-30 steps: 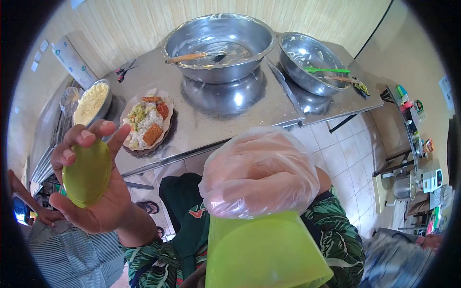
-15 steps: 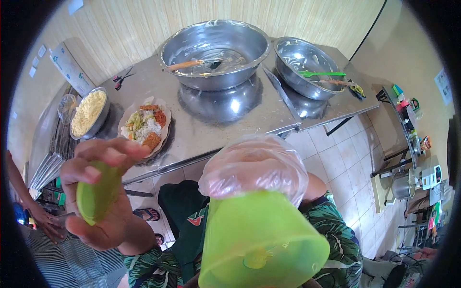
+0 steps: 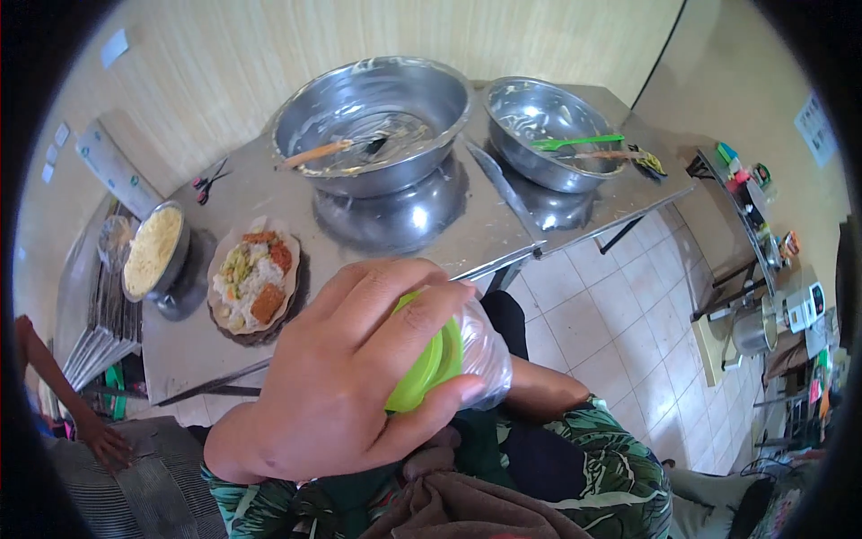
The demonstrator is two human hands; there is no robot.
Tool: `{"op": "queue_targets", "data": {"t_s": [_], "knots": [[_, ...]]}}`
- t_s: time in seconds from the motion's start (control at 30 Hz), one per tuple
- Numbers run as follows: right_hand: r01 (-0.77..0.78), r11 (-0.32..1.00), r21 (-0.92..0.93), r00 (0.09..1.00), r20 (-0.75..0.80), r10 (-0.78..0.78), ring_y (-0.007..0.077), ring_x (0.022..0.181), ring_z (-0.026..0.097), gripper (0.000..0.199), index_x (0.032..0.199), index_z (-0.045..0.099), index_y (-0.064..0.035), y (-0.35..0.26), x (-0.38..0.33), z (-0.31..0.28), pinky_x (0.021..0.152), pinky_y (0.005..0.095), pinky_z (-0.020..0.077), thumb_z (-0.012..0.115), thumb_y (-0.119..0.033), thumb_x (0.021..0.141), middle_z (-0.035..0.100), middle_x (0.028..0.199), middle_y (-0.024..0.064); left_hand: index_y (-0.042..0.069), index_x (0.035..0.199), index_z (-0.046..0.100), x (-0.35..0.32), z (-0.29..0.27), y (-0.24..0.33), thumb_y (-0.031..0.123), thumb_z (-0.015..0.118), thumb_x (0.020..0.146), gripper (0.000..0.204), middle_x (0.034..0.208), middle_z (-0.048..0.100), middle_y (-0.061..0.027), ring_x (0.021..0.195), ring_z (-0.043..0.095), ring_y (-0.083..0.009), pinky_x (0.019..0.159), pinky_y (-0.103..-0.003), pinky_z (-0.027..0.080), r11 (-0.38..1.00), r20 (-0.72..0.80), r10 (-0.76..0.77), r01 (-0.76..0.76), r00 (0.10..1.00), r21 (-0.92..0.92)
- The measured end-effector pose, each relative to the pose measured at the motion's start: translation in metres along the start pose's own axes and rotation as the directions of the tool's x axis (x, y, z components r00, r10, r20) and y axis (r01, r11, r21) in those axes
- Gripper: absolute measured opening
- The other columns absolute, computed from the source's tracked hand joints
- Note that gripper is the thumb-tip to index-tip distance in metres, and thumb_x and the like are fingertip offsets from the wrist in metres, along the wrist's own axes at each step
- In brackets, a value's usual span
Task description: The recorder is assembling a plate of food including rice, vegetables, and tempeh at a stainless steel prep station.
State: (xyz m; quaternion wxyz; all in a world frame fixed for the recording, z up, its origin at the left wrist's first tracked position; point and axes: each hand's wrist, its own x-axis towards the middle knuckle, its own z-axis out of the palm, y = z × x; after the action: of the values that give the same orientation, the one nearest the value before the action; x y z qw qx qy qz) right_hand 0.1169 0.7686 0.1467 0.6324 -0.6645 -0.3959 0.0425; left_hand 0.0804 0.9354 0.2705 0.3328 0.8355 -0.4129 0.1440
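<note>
While your left hand (image 3: 346,368) clasps a green lid (image 3: 429,366) beside your plastic-covered right hand (image 3: 487,355), its grip unclear, you're probably capping: press level.

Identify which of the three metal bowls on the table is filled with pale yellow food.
The leftmost bowl, beside the plate; pale yellow food fills it, whereas the large middle bowl and rightmost bowl hold utensils.

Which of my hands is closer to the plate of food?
Left. Your left hand is toward you and slightly right of the plate; your right hand, in clear plastic, is farther right, partly hidden by the left.
</note>
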Motion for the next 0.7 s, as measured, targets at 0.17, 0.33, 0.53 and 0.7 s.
{"op": "queue_targets", "data": {"t_s": [0.17, 0.33, 0.53, 0.7], "knots": [[-0.01, 1.0, 0.013, 0.996, -0.093, 0.011, 0.0299, 0.11, 0.06, 0.069, 0.13, 0.051, -0.0075, 0.038, -0.007, 0.004, 0.093, 0.0393, 0.0479, 0.08, -0.035, 0.074, 0.059, 0.118, 0.0135, -0.002, 0.115, 0.059, 0.019, 0.017, -0.001, 0.016, 0.07, 0.076, 0.044, 0.115, 0.058, -0.0206, 0.102, 0.058, -0.0399, 0.09, -0.046, 0.047, 0.977, 0.051, -0.052, 0.04, 0.997, 0.209], [0.036, 0.999, -0.004, 0.994, -0.102, -0.036, 0.0302, 0.11, 0.06, 0.062, 0.128, 0.053, -0.0083, 0.046, -0.004, -0.001, 0.093, 0.0386, 0.0479, 0.077, -0.035, 0.077, 0.06, 0.116, 0.0133, -0.001, 0.108, 0.06, 0.021, 0.026, -0.006, 0.01, 0.069, 0.075, 0.035, 0.109, 0.057, -0.0187, 0.096, 0.058, -0.037, 0.084, -0.044, 0.049, 0.956, 0.034, -0.063, 0.051, 0.997, 0.289], [0.058, 0.993, -0.105, 0.997, -0.051, -0.064, 0.027, 0.11, 0.061, 0.056, 0.123, 0.054, -0.0092, 0.084, -0.008, 0.01, 0.094, 0.0389, 0.0479, 0.077, -0.033, 0.078, 0.06, 0.121, 0.011, 0.004, 0.09, 0.057, 0.029, 0.052, -0.029, 0.013, 0.071, 0.072, 0.024, 0.087, 0.05, -0.011, 0.078, 0.053, -0.0268, 0.065, -0.036, 0.046, 0.963, -0.043, 0.009, 0.003, 0.999, 0.271], [0.099, 0.995, -0.026, 0.989, 0.113, -0.096, 0.027, 0.11, 0.061, 0.057, 0.124, 0.054, -0.0091, 0.083, -0.002, 0.035, 0.094, 0.0387, 0.0479, 0.077, -0.033, 0.078, 0.06, 0.121, 0.0109, 0.009, 0.086, 0.058, 0.025, 0.063, -0.029, 0.019, 0.069, 0.072, 0.021, 0.087, 0.05, -0.0068, 0.084, 0.053, -0.0244, 0.064, -0.036, 0.047, 0.954, 0.016, 0.069, -0.071, 0.997, 0.291]]}}
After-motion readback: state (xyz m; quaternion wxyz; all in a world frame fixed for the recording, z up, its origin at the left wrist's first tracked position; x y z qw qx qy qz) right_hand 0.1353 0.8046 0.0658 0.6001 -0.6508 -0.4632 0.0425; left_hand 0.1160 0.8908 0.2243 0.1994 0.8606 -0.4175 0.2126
